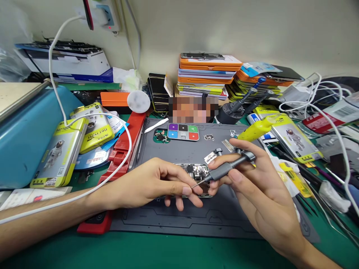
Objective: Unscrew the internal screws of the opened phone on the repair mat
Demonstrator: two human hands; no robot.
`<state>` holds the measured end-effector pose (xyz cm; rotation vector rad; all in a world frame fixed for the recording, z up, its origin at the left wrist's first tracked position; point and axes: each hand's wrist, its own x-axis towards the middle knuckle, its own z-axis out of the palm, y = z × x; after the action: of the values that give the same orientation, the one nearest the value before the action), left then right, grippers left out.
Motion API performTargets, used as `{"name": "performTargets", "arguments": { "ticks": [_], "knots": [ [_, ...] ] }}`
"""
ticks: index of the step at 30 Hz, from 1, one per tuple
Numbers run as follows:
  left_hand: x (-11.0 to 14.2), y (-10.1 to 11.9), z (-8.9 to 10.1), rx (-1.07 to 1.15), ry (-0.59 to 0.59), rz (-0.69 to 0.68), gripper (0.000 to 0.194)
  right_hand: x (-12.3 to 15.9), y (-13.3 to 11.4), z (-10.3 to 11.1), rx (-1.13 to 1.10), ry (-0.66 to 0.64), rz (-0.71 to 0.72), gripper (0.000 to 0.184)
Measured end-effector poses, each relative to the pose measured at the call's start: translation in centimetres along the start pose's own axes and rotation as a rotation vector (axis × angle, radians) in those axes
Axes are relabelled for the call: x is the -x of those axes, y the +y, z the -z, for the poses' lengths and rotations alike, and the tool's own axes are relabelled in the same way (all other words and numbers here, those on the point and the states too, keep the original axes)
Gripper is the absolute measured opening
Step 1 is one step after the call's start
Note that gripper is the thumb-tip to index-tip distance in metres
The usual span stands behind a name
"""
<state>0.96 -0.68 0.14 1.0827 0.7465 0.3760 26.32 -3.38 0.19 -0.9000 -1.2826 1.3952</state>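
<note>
My right hand (252, 186) is closed on a grey precision screwdriver (227, 168), whose thin tip points left and down. My left hand (157, 183) pinches thumb and forefinger together right at that tip; what sits between them is too small to make out. Both hands hover over an opened phone (193, 172) whose inner parts show. The phone lies on a dark grey repair mat (168, 220), and my hands hide most of it.
A small tray of coloured squares (183, 132) lies at the mat's back. Yellow battery boxes (60, 153) and a red tool (123, 149) are on the left, crossed by a white cable (112, 175). Stacked orange cases (207, 71) stand behind. Tools and cables (316, 112) crowd the right.
</note>
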Motion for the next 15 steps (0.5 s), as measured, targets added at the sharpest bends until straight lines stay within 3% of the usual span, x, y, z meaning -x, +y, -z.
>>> {"name": "performTargets", "arguments": {
  "ticks": [15],
  "knots": [
    [0.11,0.03,0.02,-0.014,-0.011,0.005,0.024,-0.11,-0.23,0.02,0.01,-0.008,-0.004,0.036]
  ]
}}
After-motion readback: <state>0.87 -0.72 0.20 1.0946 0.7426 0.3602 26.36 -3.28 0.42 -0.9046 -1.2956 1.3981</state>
